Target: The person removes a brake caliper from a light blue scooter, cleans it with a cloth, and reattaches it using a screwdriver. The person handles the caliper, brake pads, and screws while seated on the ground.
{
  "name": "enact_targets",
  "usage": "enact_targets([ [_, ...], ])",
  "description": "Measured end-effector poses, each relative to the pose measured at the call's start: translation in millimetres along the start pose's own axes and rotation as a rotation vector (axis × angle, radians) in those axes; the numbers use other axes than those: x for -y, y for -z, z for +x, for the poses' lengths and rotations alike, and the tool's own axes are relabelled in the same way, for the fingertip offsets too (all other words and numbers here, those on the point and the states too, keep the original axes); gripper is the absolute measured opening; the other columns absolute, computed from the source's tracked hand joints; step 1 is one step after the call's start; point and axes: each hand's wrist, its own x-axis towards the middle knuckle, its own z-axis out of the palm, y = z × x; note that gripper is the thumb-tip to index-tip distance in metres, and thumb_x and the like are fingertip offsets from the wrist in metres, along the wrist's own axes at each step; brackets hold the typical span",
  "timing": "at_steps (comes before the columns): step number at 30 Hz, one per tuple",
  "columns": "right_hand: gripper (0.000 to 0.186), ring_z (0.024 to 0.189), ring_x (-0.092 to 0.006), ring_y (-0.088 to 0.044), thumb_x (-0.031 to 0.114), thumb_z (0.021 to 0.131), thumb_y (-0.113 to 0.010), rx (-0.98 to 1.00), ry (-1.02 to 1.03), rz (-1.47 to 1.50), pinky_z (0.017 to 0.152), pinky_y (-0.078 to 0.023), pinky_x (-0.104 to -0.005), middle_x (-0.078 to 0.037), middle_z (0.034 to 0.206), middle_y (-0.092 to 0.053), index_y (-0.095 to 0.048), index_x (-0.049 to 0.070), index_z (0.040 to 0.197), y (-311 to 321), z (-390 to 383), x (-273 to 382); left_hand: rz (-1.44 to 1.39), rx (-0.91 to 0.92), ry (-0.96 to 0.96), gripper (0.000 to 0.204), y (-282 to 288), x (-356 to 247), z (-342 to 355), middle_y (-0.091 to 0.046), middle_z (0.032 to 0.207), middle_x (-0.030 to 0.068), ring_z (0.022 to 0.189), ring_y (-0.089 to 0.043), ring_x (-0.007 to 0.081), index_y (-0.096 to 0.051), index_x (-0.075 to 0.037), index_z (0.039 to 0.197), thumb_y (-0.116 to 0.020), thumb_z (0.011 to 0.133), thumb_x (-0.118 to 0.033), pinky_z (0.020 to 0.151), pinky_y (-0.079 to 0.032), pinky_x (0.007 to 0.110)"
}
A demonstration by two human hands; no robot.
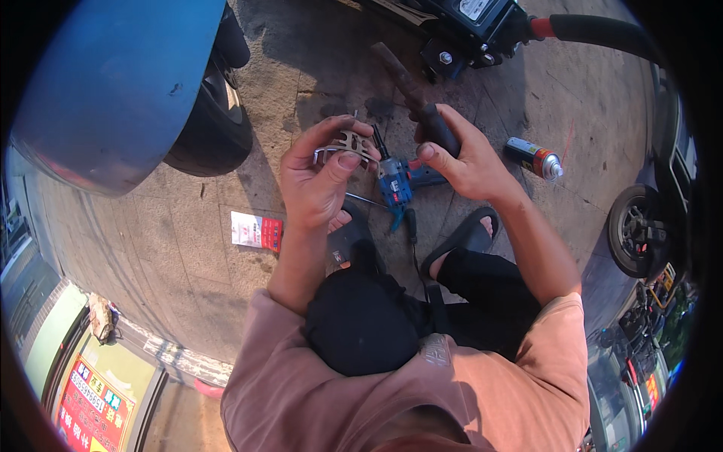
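My left hand [319, 177] pinches a small metal bracket [352, 142] with cut-outs and a bent rim between thumb and fingers. In my right hand [473, 164] is a flat-bladed hand tool [403, 75] with a rusty blade and a dark handle; its blade points up and to the left, apart from the bracket. I cannot tell the tool's exact kind. Below and between my hands, a blue power driver [395, 185] with a dark nose lies on the paving. To the right of my right hand, a spray can [533, 158] lies on its side.
A blue body panel [113, 83] and a black tyre [215, 132] stand at the upper left. Black machinery [471, 34] with a thick hose reaches in from the top. A red and white packet [257, 230] lies left of my foot. Another wheel [631, 230] stands at the right.
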Motion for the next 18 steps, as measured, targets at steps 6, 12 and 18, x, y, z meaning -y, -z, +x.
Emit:
enact_targets([
  [6,0.059,0.08,-0.0087,-0.06,0.043,0.083,-0.083,0.09,0.043,0.251,0.069,-0.05,-0.0261,-0.002,0.089,-0.064,-0.059,0.005,0.121,-10,18,13,0.04,0.045,0.178,0.045,-1,6,-7,-0.071,0.112,0.0168,0.094,-0.071,0.0218,-0.062,0.002,0.129,-0.076,0.086,-0.001,0.084,-0.059,0.035],
  [12,0.079,0.107,-0.0166,-0.062,0.035,0.075,-0.091,0.228,-0.087,0.312,0.099,-0.048,-0.0331,-0.006,0.116,-0.065,-0.055,0.003,0.137,-7,22,17,0.144,0.039,0.198,0.046,-2,3,-10,-0.072,0.105,0.0167,0.086,-0.072,0.0251,-0.063,0.005,0.123,-0.082,0.083,-0.007,0.078,-0.061,0.037],
  [18,0.07,0.094,-0.0143,-0.062,0.032,0.074,-0.091,0.325,-0.07,0.452,0.085,-0.05,-0.0302,-0.004,0.103,-0.065,-0.059,0.003,0.13,-11,27,11,0.181,0.079,0.206,0.045,-5,-1,-11,-0.072,0.102,0.0164,0.084,-0.073,0.0229,-0.064,0.005,0.119,-0.084,0.082,-0.008,0.075,-0.061,0.034],
])
